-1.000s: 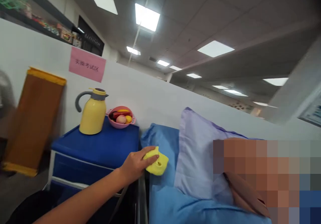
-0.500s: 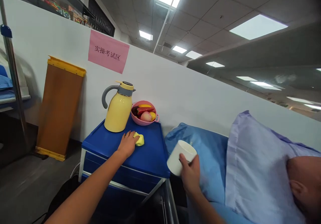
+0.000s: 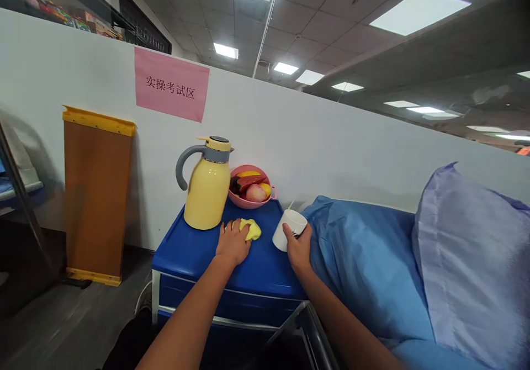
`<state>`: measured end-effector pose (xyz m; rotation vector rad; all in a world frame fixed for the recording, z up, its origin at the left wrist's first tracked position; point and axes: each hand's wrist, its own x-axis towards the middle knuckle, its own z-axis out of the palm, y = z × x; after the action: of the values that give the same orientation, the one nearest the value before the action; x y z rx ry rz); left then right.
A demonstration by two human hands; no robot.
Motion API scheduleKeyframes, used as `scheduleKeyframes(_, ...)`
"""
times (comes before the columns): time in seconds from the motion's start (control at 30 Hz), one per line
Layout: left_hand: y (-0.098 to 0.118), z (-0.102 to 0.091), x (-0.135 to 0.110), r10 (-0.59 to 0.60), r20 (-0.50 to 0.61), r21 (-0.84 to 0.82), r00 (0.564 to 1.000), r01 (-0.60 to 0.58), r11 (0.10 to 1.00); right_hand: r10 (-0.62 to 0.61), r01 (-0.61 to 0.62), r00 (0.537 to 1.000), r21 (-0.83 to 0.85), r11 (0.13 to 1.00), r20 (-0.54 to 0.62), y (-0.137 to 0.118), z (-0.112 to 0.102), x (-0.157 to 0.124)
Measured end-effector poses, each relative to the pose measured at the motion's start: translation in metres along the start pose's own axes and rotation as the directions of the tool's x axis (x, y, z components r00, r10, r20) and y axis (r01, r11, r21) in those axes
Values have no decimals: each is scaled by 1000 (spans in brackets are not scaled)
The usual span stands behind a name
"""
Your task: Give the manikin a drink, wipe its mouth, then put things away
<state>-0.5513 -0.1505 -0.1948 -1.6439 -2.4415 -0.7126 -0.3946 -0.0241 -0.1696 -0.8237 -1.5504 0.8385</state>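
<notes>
My left hand (image 3: pixel 234 244) rests on the blue top of a bedside cabinet (image 3: pixel 194 257), its fingers over a crumpled yellow cloth (image 3: pixel 252 230) pressed against the surface. In my right hand (image 3: pixel 298 247) is a white mug (image 3: pixel 282 234), its rim up and tilted a little. The mug is over the cabinet's right edge; whether its base touches the top I cannot tell. Behind my left hand stands a pale yellow thermos jug (image 3: pixel 207 193) with a grey handle. Beside the jug, a pink basket (image 3: pixel 243 201) holds fruit and vegetables.
To the right lie a blue pillow (image 3: pixel 364 259) and a lilac pillow (image 3: pixel 459 248) on a bed. A white partition (image 3: pixel 331 143) with a pink sign (image 3: pixel 171 85) rises behind the cabinet. A brown board with yellow ends (image 3: pixel 98 199) leans at the left. A dark rail (image 3: pixel 306 326) is in front.
My right hand has brought the mug from over the bed to the cabinet's right edge. The view has shifted right, and my left hand stays on the cloth.
</notes>
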Motion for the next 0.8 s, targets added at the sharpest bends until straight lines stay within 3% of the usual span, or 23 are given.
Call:
scheduleKeyframes(0.17,-1,3,1,4,-16,-13,1000,-4,1000,-14,14,1000,-42,999,-9,11,4,11)
scheduleKeyframes(0.43,-1,1,2,-8,6,24,1000,8,1000,-70,74,995,-59,995,68,17,8,10)
scheduleKeyframes(0.8,3,0,3,-28,33,79,999,26,997,-33,34,997,-15,999,71,22,8,14)
